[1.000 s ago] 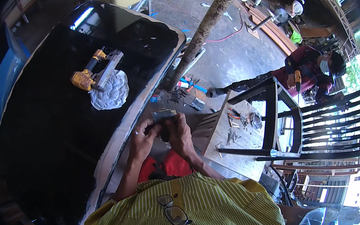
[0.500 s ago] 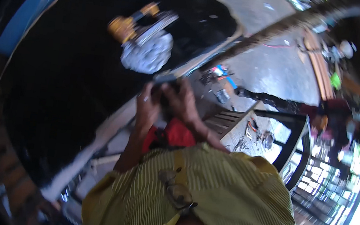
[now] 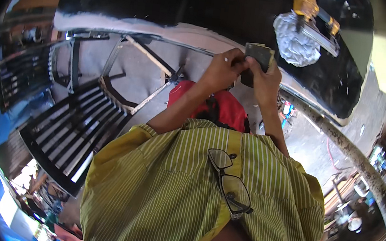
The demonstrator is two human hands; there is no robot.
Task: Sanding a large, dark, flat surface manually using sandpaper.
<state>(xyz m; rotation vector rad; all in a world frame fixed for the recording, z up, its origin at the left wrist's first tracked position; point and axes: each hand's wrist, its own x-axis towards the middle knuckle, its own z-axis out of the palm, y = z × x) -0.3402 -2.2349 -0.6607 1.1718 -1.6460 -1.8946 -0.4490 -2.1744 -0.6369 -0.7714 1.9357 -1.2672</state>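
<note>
My right hand (image 3: 266, 80) is closed on a dark folded sheet (image 3: 257, 51) that looks like sandpaper, with a tan edge showing. The fingers of my left hand (image 3: 222, 70) are pinched together at the sheet's left side. Both hands are over the near edge of a glossy black tabletop (image 3: 168, 1), whose rim has a pale, worn-looking band. Just beyond my right hand, a crumpled whitish cloth or plastic bundle (image 3: 293, 46) lies on the black surface. A yellow tool (image 3: 306, 5) with a silver bar, shaped like a nail gun, rests on it.
Below my hands is something red (image 3: 230, 108), partly hidden by my striped shirt. A black slatted chair (image 3: 75, 126) is at left, with another slatted piece (image 3: 24, 73) behind. A mottled pole (image 3: 343, 142) slants across the right. Clutter (image 3: 354, 210) lies beyond it.
The view has swung round, so the tool and bundle now appear at upper right and the slatted chair at left. The folded sheet now shows clearly between my hands; earlier it was blurred.
</note>
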